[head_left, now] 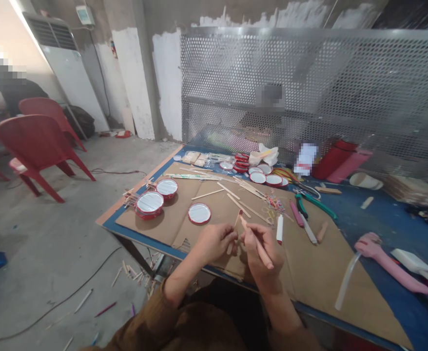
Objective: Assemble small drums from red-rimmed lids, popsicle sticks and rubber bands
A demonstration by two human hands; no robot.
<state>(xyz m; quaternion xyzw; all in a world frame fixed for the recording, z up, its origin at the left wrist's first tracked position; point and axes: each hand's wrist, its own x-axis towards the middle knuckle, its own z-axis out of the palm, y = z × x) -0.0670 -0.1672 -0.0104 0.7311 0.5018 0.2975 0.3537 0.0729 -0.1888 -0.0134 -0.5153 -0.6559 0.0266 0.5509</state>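
Note:
My left hand (217,241) pinches a thin wooden stick (238,219), upright with a dark reddish tip. In my right hand (263,251) is a light pink marker (261,247), its point close to the stick's tip; whether they touch I cannot tell. Both hands are over the cardboard sheet (173,219) at the table's near edge. Just beyond my left hand lies a round white disc with a red rim (199,213). A white tube with a red end (280,229) lies to the right of my right hand.
Flat sticks (238,204) and coloured rubber bands (274,204) lie ahead. Small red drums (149,204) stand at left. Green-handled pliers (301,204), a pink hot-glue gun (389,263) and a perforated metal screen (309,87) are right and behind. Red chairs (40,146) stand on the floor.

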